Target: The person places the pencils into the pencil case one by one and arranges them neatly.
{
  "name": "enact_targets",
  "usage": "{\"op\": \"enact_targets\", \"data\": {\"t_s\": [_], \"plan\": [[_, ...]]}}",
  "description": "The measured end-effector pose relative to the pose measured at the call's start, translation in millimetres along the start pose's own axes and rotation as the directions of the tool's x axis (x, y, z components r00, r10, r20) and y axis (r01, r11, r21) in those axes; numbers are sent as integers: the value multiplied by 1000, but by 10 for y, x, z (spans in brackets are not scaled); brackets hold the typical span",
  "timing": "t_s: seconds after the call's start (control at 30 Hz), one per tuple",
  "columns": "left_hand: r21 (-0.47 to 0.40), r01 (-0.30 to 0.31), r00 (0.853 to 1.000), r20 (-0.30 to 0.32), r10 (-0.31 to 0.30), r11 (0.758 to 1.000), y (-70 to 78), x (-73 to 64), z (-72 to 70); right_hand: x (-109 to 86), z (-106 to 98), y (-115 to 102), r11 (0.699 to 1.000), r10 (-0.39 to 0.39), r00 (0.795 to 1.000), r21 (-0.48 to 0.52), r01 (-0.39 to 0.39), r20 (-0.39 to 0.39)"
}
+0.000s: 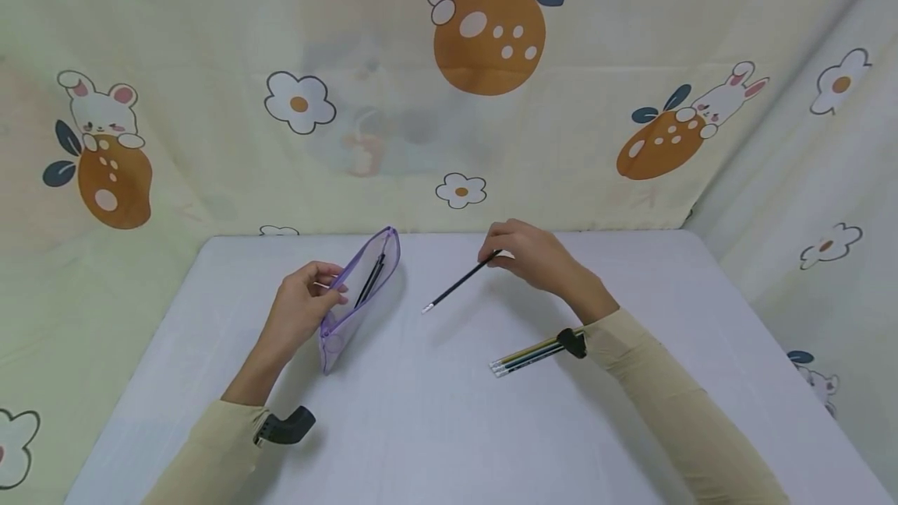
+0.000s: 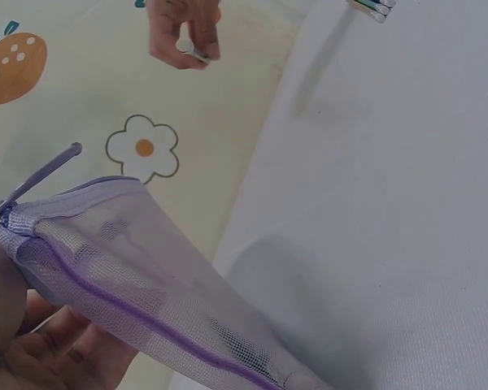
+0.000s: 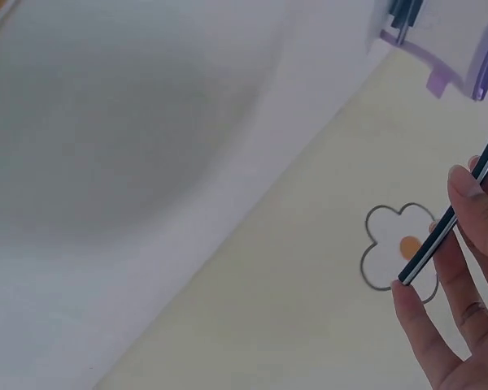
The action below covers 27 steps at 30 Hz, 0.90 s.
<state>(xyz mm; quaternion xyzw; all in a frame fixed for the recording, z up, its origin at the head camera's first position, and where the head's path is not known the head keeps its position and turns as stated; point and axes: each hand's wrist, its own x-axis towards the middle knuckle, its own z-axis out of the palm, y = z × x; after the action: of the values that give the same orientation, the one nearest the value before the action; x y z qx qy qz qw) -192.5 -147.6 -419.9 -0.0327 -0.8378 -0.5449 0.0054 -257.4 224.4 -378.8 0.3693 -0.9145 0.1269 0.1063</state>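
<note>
A purple mesh zip pouch (image 1: 340, 331) is tilted over the table, its mouth spread apart, with dark pencils (image 1: 369, 280) inside. My left hand (image 1: 303, 304) grips the pouch by its edge; in the left wrist view the zipper pull (image 2: 41, 175) sticks up near the palm. To the right of the pouch, my right hand (image 1: 529, 256) pinches a dark pencil (image 1: 459, 284) near one end. Its white-tipped end points down and left toward the pouch. The right wrist view shows the thumb and fingers around the striped pencil (image 3: 443, 231).
Several pencils (image 1: 529, 355) in yellow, green and dark colours lie bundled on the white table (image 1: 421, 427), below the right wrist and partly hidden by the black wrist camera (image 1: 572, 343). A patterned curtain (image 1: 210, 162) hangs behind the table's far edge.
</note>
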Motion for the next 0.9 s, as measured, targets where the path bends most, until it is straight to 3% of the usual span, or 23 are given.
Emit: {"op": "enact_targets", "data": {"t_s": [0.57, 0.9], "plan": [[10, 6, 1000, -4, -6, 1000, -10, 3, 10, 517, -23, -264, 994, -105, 994, 28, 104, 8], [-2, 3, 1000, 1, -3, 1000, -2, 6, 18, 771, 70, -379, 992, -122, 992, 24, 122, 29]]}}
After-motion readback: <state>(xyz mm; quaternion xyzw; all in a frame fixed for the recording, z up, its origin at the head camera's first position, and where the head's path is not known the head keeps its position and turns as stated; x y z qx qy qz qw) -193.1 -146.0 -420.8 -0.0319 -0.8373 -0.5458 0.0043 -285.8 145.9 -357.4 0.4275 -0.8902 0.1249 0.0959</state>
